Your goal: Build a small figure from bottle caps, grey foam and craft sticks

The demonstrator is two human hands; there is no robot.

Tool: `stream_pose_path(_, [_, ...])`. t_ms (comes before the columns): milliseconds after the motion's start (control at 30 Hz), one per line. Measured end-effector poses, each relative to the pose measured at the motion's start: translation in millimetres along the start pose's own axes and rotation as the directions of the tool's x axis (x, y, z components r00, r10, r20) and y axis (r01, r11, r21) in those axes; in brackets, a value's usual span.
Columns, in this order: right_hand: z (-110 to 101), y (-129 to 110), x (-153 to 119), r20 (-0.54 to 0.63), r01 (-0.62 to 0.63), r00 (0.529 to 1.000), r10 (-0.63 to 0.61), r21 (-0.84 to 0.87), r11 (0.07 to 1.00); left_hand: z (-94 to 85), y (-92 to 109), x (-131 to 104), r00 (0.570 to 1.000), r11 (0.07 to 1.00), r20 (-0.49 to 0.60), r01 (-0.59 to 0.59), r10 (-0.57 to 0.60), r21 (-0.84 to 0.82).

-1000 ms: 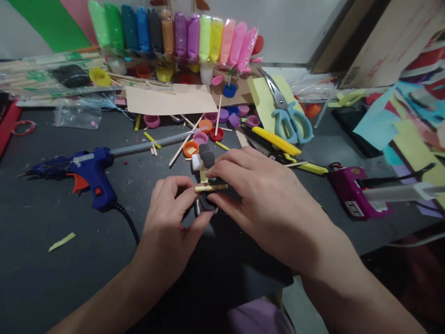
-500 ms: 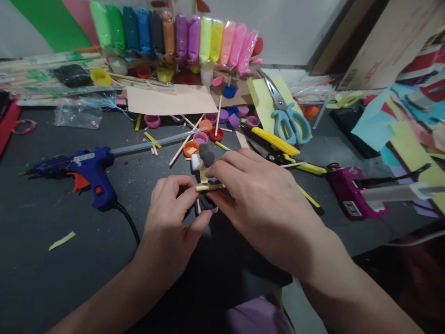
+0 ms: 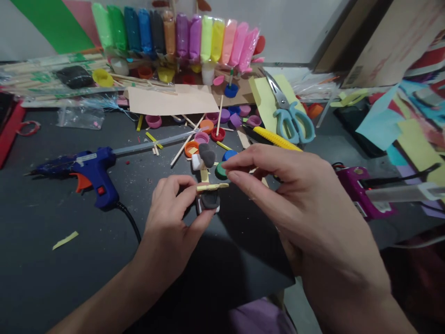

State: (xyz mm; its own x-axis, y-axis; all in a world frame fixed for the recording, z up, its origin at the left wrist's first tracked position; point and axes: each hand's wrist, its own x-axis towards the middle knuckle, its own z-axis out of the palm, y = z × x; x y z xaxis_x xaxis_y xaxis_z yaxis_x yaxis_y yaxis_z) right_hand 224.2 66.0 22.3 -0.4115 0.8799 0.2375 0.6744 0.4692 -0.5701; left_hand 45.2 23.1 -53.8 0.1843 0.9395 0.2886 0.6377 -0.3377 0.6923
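Observation:
My left hand (image 3: 172,211) pinches a small handmade model (image 3: 210,201) between thumb and fingers. Dark grey and white clay-like lumps make up its lower end, with a pale yellow stick piece (image 3: 212,187) across the middle. At its far end sit another dark grey lump (image 3: 207,156) and a white one (image 3: 196,162). Just right of the model, apart from it, hovers my right hand (image 3: 302,195), thumb and forefinger drawn into a pinch. Whatever is between those fingertips, if anything, is too small to make out. Beyond them lie a green cap (image 3: 221,170) and a blue cap (image 3: 229,156).
A blue glue gun (image 3: 93,171) with a clear glue stick lies left, its cord trailing towards me. Blue-handled scissors (image 3: 294,123), a yellow cutter (image 3: 274,138), loose sticks and coloured caps are farther back. A purple power block (image 3: 361,190) stands right; clay packs (image 3: 182,37) line the back.
My right hand has pulled away from the model to the right, uncovering the stick piece's end and the green and blue caps. The left hand keeps its hold in place.

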Motion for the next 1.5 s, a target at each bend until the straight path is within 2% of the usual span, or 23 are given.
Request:
stream_pose_path(100, [2, 6, -2, 0.009, -0.086, 0.996, 0.086, -0.011, 0.996, -0.6, -1, 0, 1.0, 1.0, 0.014, 0.008, -0.008, -0.002])
stream_pose_path(167, [3, 11, -5, 0.077, -0.127, 0.989, 0.127, -0.012, 0.992, -2.0, 0, 0, 0.999, 1.0, 0.027, 0.021, -0.021, -0.008])
stream_pose_path(233, [2, 15, -9, 0.193, -0.15, 0.971, 0.145, 0.014, 0.989, -3.7, 1, 0, 0.998, 0.999, 0.044, 0.038, -0.038, -0.018])
stream_pose_path(333, [-2, 17, -15, 0.335, -0.137, 0.935, 0.112, 0.05, 0.989, -5.1, 3, 0, 0.997, 0.999, 0.06, 0.049, -0.048, -0.019])
stream_pose_path(533, [-4, 13, -19, 0.435, -0.05, 0.901, -0.003, 0.11, 0.993, -5.2, 3, 0, 0.996, 0.999, 0.082, 0.044, -0.045, 0.014])
stream_pose_path(767, [4, 15, -26, 0.41, 0.024, 0.908, -0.09, 0.163, 0.986, -5.5, 3, 1, 0.993, 0.999, 0.112, 0.034, -0.035, 0.013])
stream_pose_path(967, [8, 14, -30, 0.427, 0.003, 0.903, -0.05, 0.11, 0.994, -4.0, 2, 1, 0.994, 1.0, 0.101, 0.029, -0.03, 0.009])
stream_pose_path(1067, [10, 14, -29, 0.417, 0.025, 0.906, -0.073, 0.121, 0.992, -4.5, 3, 1, 0.995, 1.0, 0.098, 0.029, -0.03, 0.005])
stream_pose_path(1167, [7, 13, -28, 0.378, 0.039, 0.923, -0.075, 0.1, 0.994, -5.1, 4, 1, 0.996, 1.0, 0.087, 0.026, -0.026, 0.005])
stream_pose_path(1333, [-2, 13, -25, 0.284, -0.064, 0.956, 0.071, -0.035, 0.997, -4.7, 2, 0, 0.996, 1.0, 0.085, 0.026, -0.025, -0.004])
stream_pose_path(1433, [0, 19, -19, 0.19, -0.113, 0.975, 0.111, -0.004, 0.994, -5.6, 0, 0, 0.995, 1.0, 0.096, 0.019, -0.017, -0.016])
stream_pose_path(1500, [6, 24, -14, 0.173, -0.087, 0.982, 0.076, 0.059, 0.994, -7.0, -1, 0, 0.994, 1.0, 0.107, 0.008, -0.006, -0.021])
